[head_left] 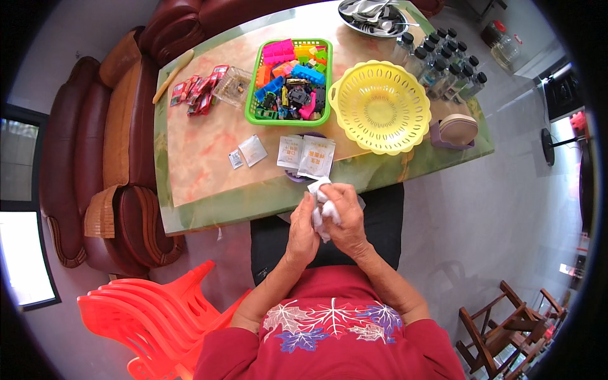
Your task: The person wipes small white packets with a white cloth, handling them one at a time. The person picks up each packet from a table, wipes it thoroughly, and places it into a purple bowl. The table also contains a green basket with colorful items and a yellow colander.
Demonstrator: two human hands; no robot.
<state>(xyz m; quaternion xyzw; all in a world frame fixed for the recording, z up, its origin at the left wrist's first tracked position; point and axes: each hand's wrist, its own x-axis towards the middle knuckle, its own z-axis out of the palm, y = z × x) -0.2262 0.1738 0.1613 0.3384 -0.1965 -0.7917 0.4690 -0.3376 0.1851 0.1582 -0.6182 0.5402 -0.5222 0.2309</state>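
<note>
A crumpled white wad (pixel 327 212), soft like tissue or cloth, is bunched between my two hands in front of the table's near edge. My left hand (pixel 304 231) closes on its left side, thumb pointing up. From the right, my right hand (pixel 346 218) wraps its fingers over the wad. Just beyond them, a white sachet (pixel 316 158) and a second white sachet (pixel 289 152) rest across a purple bowl (pixel 295 177), mostly covered. Farther left lie a square white packet (pixel 253 151) and a smaller packet (pixel 235 159), flat on the tabletop.
On the table (pixel 209 216) are a green basket (pixel 249 101) of toy blocks, a yellow colander (pixel 411 136), red packets (pixel 197 93), a clear plastic box (pixel 233 87), a bowl of spoons (pixel 373 31), several bottles (pixel 443 69) and a purple holder (pixel 453 144). Red stacked chairs (pixel 145 316) stand at left.
</note>
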